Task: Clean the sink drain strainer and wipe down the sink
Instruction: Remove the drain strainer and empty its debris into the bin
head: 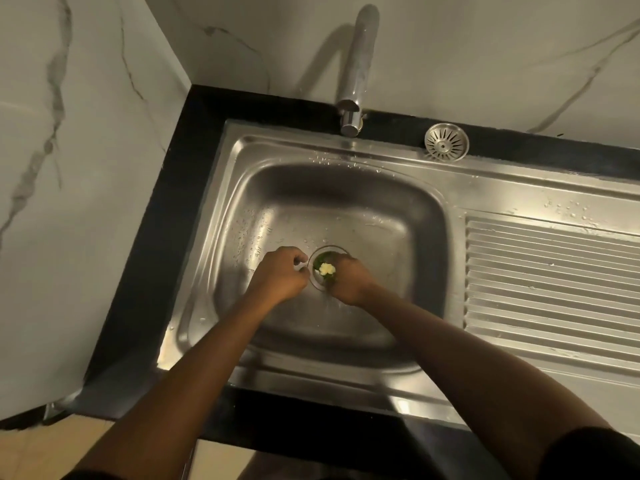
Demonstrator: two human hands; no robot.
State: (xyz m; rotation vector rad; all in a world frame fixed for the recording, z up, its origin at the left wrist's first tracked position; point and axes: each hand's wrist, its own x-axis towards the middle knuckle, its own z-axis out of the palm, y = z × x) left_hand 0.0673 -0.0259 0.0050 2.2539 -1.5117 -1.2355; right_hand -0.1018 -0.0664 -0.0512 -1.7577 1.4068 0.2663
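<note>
A steel sink basin point(363, 209) holds a round drain strainer point(320, 252) at its bottom, with green and pale yellow food scraps point(326, 269) lying in it. My left hand point(282, 275) sits at the strainer's left rim with its fingers curled and pinching the rim. At the right rim, my right hand point(348, 278) has its fingers curled round the strainer's edge, covering that side. A second perforated strainer cover point(446, 142) lies on the black counter behind the sink.
A chrome tap point(356, 81) stands at the back over the basin. The ribbed draining board point(550, 285) stretches to the right. Black counter edging point(166, 202) and marble walls point(69, 168) close in the left and back. Water drops dot the basin.
</note>
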